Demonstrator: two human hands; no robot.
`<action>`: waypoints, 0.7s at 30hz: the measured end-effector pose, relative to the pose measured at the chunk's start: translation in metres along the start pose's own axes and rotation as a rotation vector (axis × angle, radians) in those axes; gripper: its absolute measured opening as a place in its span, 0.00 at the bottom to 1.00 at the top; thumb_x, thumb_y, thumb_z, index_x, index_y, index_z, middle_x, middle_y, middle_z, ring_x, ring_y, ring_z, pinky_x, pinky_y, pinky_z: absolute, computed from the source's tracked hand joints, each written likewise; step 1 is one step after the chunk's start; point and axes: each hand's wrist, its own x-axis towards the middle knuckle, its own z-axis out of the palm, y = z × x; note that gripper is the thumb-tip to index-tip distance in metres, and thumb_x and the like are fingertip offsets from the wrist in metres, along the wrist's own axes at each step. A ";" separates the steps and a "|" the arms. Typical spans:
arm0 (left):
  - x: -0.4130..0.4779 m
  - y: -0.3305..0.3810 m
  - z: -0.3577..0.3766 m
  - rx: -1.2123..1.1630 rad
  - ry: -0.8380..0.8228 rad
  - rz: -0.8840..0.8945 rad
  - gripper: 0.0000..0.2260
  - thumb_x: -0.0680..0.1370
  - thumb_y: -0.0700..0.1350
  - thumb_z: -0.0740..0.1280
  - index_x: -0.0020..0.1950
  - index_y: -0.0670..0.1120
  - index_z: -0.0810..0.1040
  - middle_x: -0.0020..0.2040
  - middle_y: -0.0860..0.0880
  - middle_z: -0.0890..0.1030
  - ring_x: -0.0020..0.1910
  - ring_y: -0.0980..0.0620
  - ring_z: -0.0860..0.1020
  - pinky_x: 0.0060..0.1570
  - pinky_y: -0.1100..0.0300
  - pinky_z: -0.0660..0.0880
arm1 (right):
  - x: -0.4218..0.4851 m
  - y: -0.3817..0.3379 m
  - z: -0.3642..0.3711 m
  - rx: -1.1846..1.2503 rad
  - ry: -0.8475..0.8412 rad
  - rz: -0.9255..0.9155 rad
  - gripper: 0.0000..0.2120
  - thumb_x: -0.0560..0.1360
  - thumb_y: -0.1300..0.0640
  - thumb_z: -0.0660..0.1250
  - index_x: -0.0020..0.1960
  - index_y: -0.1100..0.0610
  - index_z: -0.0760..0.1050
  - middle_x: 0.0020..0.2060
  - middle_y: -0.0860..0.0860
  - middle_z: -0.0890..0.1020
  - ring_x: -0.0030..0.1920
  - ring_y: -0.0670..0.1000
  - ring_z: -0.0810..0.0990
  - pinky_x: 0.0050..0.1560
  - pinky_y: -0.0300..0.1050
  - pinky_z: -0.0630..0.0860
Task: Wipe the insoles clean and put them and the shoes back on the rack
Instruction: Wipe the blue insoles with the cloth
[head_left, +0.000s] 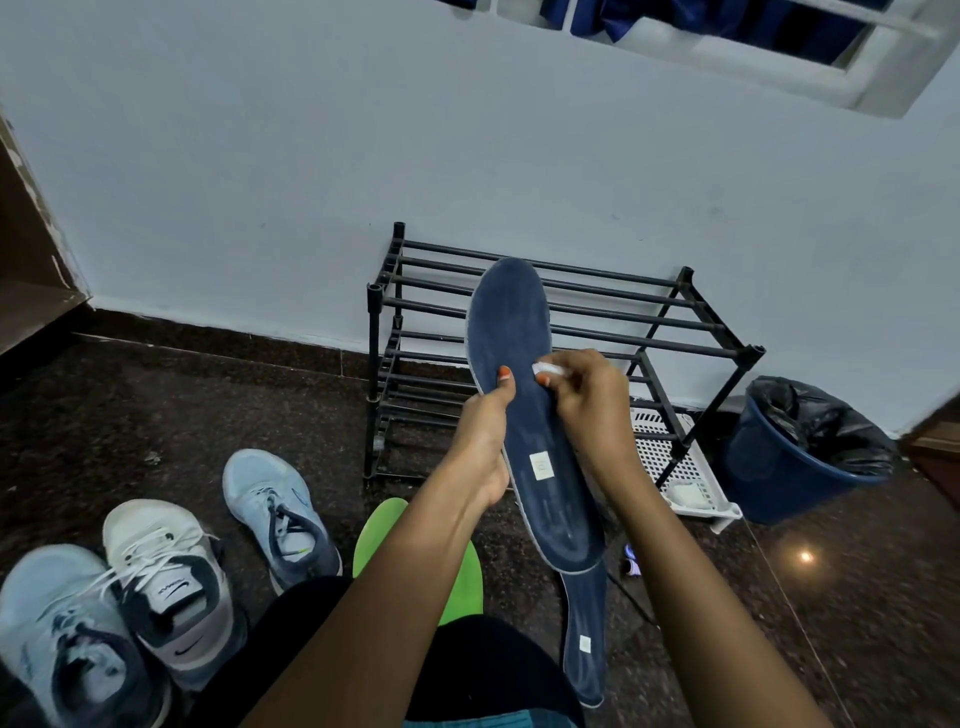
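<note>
**Dark stone floor, one insole under the wipe**

Dark speckled floor (130, 405) runs up to a pale wall, against which a black rack (649, 332) is stood with its bars bare, so nothing has yet been put back.

A navy insole (519, 322) is held up in front of the rack, toe end away from the person and top face towards the camera. It is gripped at its left edge by the left hand (480, 447), thumb pressed on the upper face, apparently to stiffen the soft piece against rubbing. A small white wipe (545, 368) is pinched in the fingers of the right hand (587, 405) and pressed onto the insole near its middle. Pale streaks are seen towards the heel, so the wiping is judged to be part done.

A second navy insole (587, 639) lies on the floor beneath the held one, and a green insole (379, 530) is seen beside the left forearm; whether these are cleaned cannot be told.

Three shoes are left on the floor at the left, within reach: a pale blue shoe (275, 509), a white shoe (171, 577) and another blue shoe (62, 623).

A white basket (691, 467) and a lined blue bin (795, 457) are placed right of the rack, probably for used wipes.
</note>
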 end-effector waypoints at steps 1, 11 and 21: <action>0.000 0.000 0.000 0.004 0.000 -0.001 0.13 0.81 0.51 0.59 0.46 0.43 0.78 0.37 0.46 0.82 0.34 0.51 0.81 0.33 0.60 0.76 | 0.001 -0.001 -0.001 0.008 0.005 0.009 0.05 0.72 0.69 0.66 0.47 0.65 0.80 0.45 0.58 0.80 0.46 0.53 0.78 0.46 0.31 0.70; 0.003 0.000 0.002 -0.013 0.007 0.010 0.13 0.81 0.50 0.59 0.47 0.43 0.77 0.42 0.45 0.81 0.40 0.49 0.80 0.43 0.58 0.77 | -0.012 -0.006 0.008 -0.054 0.026 -0.118 0.10 0.71 0.75 0.60 0.42 0.67 0.78 0.42 0.55 0.72 0.40 0.42 0.70 0.43 0.25 0.67; 0.007 0.000 -0.002 -0.025 0.043 0.019 0.14 0.81 0.49 0.59 0.56 0.41 0.76 0.44 0.43 0.81 0.40 0.48 0.80 0.40 0.58 0.77 | -0.014 -0.006 0.017 -0.103 -0.018 -0.101 0.10 0.71 0.74 0.59 0.43 0.65 0.77 0.40 0.54 0.72 0.42 0.52 0.72 0.42 0.39 0.69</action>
